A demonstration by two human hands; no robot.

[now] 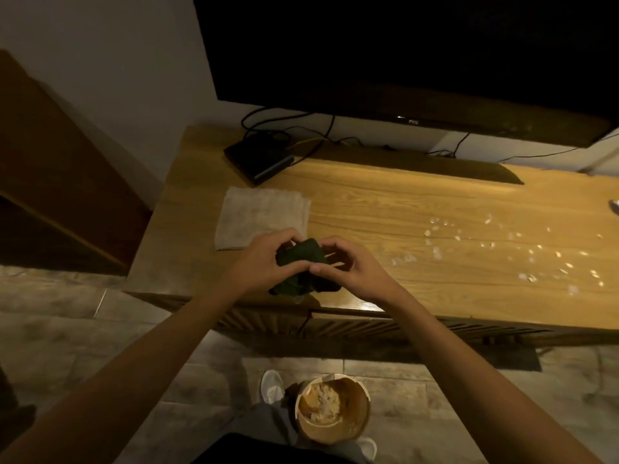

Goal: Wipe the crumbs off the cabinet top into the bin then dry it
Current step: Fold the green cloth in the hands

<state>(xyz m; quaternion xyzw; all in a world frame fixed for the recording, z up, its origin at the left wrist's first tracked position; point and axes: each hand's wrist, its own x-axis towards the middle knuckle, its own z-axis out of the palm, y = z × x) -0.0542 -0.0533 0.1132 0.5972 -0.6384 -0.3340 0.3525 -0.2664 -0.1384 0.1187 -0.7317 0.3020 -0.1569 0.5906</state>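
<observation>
Dark green cloth [301, 259] gripped by left hand [264, 262] and right hand [348, 266]; crumbs [502, 252] nearby.

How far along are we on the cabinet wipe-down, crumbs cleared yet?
Nothing cleared yet: crumbs lie scattered on the cabinet top. In hand: left hand and right hand both grip the dark green cloth. Left: sweeping into the bin on the floor, then drying; the beige towel lies folded.

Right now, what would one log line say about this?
left hand + right hand: bunching dark green cloth | crumbs: unwiped on cabinet top | bin: on floor | beige towel: folded, untouched
</observation>
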